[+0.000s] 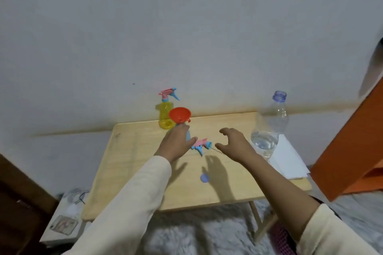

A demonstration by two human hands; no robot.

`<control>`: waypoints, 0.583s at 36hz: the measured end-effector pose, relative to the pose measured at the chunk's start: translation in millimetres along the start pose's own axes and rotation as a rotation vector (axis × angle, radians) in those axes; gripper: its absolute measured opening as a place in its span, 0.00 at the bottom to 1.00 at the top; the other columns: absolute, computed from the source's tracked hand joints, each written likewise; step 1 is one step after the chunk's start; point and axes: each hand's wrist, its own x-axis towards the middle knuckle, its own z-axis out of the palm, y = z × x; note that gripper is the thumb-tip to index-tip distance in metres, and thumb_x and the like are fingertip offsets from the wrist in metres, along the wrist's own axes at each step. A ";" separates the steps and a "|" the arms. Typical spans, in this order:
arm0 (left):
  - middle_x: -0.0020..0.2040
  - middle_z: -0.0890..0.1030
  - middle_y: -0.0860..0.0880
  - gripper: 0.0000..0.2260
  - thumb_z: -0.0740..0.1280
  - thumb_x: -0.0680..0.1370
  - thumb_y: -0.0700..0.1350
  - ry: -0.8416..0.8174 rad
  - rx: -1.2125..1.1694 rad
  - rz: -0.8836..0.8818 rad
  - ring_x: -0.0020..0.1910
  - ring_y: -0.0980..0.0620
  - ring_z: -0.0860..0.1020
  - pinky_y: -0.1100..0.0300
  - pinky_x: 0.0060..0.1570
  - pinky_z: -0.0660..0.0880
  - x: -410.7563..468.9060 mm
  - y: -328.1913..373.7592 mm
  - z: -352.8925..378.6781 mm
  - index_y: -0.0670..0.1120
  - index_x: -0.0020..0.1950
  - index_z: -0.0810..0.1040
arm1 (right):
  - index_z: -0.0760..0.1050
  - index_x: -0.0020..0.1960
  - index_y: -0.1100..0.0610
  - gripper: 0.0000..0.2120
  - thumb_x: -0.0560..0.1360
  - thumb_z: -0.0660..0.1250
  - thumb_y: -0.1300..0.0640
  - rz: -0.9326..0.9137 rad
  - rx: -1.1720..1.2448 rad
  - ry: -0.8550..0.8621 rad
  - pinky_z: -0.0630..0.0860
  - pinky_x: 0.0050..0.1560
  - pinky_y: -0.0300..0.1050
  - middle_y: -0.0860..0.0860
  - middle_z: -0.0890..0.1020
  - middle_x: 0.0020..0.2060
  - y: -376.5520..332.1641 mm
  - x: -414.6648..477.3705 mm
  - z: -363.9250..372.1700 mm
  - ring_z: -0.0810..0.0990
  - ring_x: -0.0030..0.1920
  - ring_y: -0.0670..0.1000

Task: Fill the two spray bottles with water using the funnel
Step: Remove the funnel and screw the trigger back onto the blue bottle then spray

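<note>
Left hand [176, 144] grips the blue bottle [188, 136], funnel [179, 115] sitting in it; right hand [234, 143] is empty, fingers loose, by the sprayer [201, 145].

No legible text, labels, brands or numbers anywhere; nothing printed shows on the bottles or the counter.

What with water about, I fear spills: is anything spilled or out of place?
No spill shows. A detached spray head lies on its side on the table, and a blue cap lies loose nearer the front edge.
</note>
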 end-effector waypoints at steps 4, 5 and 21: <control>0.62 0.75 0.44 0.20 0.67 0.76 0.49 0.039 -0.018 -0.072 0.63 0.44 0.72 0.52 0.58 0.72 9.0 -39.6 -8.5 0.44 0.66 0.72 | 0.66 0.69 0.58 0.28 0.73 0.69 0.51 -0.041 0.074 0.011 0.68 0.62 0.48 0.55 0.72 0.65 -24.9 38.7 14.6 0.69 0.66 0.54; 0.63 0.74 0.44 0.20 0.67 0.76 0.49 0.049 -0.014 -0.100 0.63 0.44 0.72 0.53 0.58 0.71 14.0 -46.6 -9.6 0.43 0.66 0.72 | 0.65 0.70 0.58 0.29 0.73 0.69 0.50 -0.053 0.087 0.008 0.68 0.62 0.48 0.55 0.71 0.66 -30.5 49.6 17.5 0.69 0.66 0.53; 0.57 0.79 0.46 0.27 0.67 0.64 0.55 0.015 -0.486 -0.308 0.57 0.49 0.78 0.47 0.57 0.75 97.8 -117.3 58.1 0.46 0.60 0.76 | 0.61 0.70 0.58 0.46 0.62 0.76 0.39 -0.160 0.168 -0.154 0.71 0.58 0.49 0.53 0.67 0.65 -69.4 171.4 77.0 0.70 0.63 0.52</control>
